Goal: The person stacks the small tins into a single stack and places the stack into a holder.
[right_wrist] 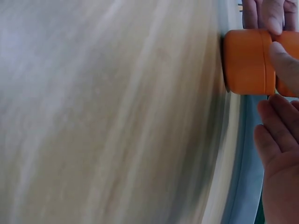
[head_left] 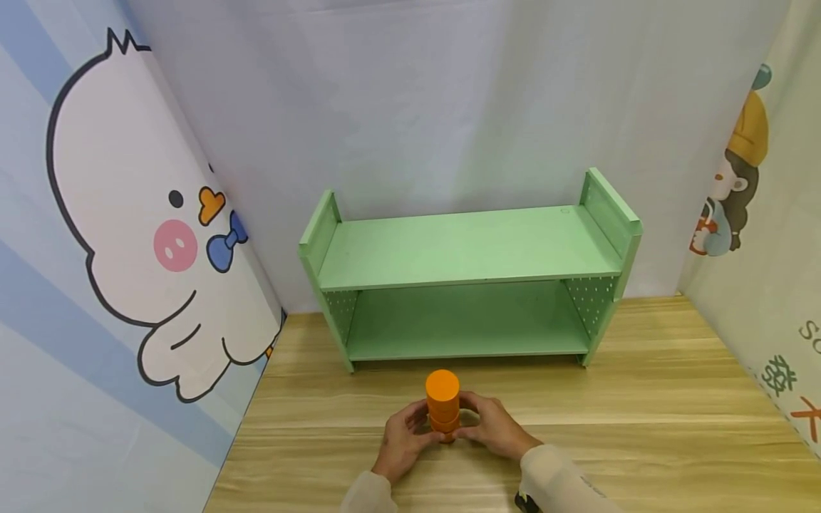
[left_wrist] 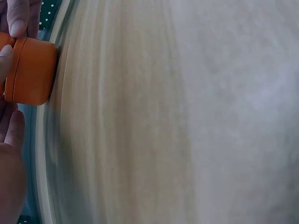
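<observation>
Two smooth orange canisters (head_left: 442,392) stand stacked upright on the wooden table, in front of the green shelf. Their round sides and a lid-like seam show on the lower canister (left_wrist: 32,71) in the left wrist view. From the left, my left hand (head_left: 400,442) holds the stack, its thumb at the front and fingers round the side. My right hand (head_left: 497,429) grips it from the right in the same way. In the right wrist view, the thumbs lie near the joint between the lower canister (right_wrist: 247,62) and the upper one, which is partly cut off.
A light green two-tier shelf (head_left: 474,246) stands behind the canisters on the wood-grain table (head_left: 648,399). Printed cloth walls (head_left: 410,107) enclose the back and sides. A small black object (head_left: 526,503) shows beside the right sleeve at the near edge.
</observation>
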`<state>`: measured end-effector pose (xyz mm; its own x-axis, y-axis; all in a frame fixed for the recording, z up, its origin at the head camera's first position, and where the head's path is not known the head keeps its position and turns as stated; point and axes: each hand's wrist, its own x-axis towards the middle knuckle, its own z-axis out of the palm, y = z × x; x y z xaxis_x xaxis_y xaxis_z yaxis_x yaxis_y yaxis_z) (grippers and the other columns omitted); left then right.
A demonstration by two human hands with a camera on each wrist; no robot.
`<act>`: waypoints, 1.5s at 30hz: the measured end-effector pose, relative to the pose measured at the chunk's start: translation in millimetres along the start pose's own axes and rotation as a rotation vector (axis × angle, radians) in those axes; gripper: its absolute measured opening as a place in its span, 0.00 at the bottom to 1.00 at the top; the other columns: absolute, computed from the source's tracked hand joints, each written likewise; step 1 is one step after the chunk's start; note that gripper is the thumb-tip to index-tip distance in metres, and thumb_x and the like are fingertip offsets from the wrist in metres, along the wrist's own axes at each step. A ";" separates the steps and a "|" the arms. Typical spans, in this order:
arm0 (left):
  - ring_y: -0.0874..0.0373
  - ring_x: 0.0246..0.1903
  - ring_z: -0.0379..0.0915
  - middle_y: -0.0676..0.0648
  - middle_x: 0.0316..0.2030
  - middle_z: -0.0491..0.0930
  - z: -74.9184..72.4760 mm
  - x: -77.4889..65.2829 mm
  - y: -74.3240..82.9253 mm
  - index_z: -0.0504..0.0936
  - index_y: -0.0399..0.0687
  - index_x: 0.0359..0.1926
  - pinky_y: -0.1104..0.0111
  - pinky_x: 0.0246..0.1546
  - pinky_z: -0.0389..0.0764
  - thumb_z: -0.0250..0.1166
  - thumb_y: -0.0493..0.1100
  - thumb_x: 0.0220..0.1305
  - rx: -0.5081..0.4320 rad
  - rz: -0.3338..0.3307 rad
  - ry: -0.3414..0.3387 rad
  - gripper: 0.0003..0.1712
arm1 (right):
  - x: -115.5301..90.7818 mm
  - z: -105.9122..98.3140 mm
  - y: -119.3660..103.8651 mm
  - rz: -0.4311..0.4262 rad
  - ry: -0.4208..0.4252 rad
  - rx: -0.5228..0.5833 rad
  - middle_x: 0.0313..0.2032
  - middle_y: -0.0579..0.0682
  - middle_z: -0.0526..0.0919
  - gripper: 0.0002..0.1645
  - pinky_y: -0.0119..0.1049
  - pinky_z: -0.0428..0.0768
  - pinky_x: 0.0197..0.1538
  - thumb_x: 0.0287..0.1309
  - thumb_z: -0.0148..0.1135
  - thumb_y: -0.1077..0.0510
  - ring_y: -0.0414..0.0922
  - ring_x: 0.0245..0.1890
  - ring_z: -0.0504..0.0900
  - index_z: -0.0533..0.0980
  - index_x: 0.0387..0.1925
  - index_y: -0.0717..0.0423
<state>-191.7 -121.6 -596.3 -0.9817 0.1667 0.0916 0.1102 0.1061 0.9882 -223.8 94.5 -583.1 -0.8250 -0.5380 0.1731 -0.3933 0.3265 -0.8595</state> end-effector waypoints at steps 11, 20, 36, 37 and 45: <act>0.41 0.58 0.75 0.36 0.58 0.79 1.6 1.8 0.0 0.78 0.34 0.60 0.58 0.58 0.79 0.77 0.34 0.52 0.034 0.011 0.007 0.33 | 3.0 3.2 3.1 0.024 0.009 0.039 0.60 0.59 0.79 0.35 0.56 0.72 0.65 0.53 0.75 0.62 0.57 0.62 0.76 0.73 0.62 0.62; 0.42 0.55 0.78 0.36 0.56 0.80 1.2 2.9 -2.1 0.80 0.35 0.58 0.60 0.54 0.82 0.78 0.31 0.49 0.006 -0.019 0.020 0.32 | 2.3 4.5 4.1 0.035 0.003 0.081 0.60 0.60 0.78 0.34 0.53 0.74 0.64 0.54 0.75 0.61 0.58 0.61 0.76 0.73 0.61 0.63; 0.39 0.52 0.80 0.31 0.54 0.79 -0.5 7.0 -0.1 0.81 0.33 0.57 0.65 0.49 0.84 0.78 0.31 0.48 -0.027 -0.044 -0.002 0.31 | 3.7 3.4 4.2 0.047 0.006 0.116 0.59 0.62 0.78 0.34 0.50 0.77 0.62 0.53 0.75 0.61 0.59 0.60 0.77 0.73 0.61 0.64; 0.39 0.52 0.80 0.31 0.54 0.80 -0.8 7.4 -0.5 0.81 0.33 0.56 0.65 0.49 0.84 0.78 0.31 0.48 -0.023 -0.041 -0.004 0.31 | 4.0 3.4 4.3 0.045 0.008 0.113 0.59 0.62 0.78 0.34 0.50 0.77 0.62 0.53 0.75 0.61 0.60 0.60 0.77 0.73 0.61 0.65; 0.42 0.52 0.81 0.33 0.54 0.80 -1.9 11.3 -1.9 0.81 0.35 0.56 0.64 0.50 0.84 0.78 0.31 0.49 -0.017 -0.030 -0.019 0.30 | 6.1 2.2 4.0 0.062 0.012 0.096 0.59 0.61 0.78 0.34 0.51 0.76 0.62 0.53 0.75 0.62 0.59 0.60 0.77 0.73 0.61 0.64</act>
<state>-203.3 -121.8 -596.9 -0.9814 0.1825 0.0593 0.0776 0.0948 0.9925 -229.4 90.8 -586.6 -0.8518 -0.5092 0.1234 -0.3009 0.2827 -0.9108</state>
